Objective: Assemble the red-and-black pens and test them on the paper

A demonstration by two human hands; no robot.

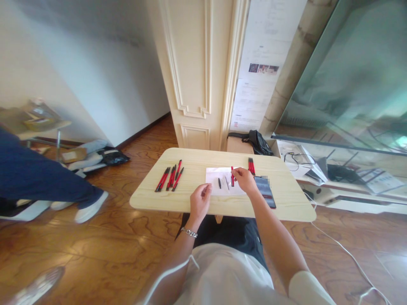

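Note:
My right hand (244,180) pinches a red pen barrel (232,174) upright over a white sheet of paper (213,173). At the sheet's left front edge is my left hand (200,200), its fingers curled together; whatever may be in them is too small to make out. Between the hands, a short black pen part (219,183) and a thin dark pen refill (227,183) lie on the paper. Several red and black pens (168,178) are spread on the table's left side. More red pens (251,166) lie close together beyond my right hand.
A dark phone (263,191) lies by my right forearm on the pale wooden table (146,192). Behind the table sits a black bag (259,142). A person's leg (47,169) shows at left. At right, a white cable (343,250) crosses the floor near a cluttered cabinet (343,197).

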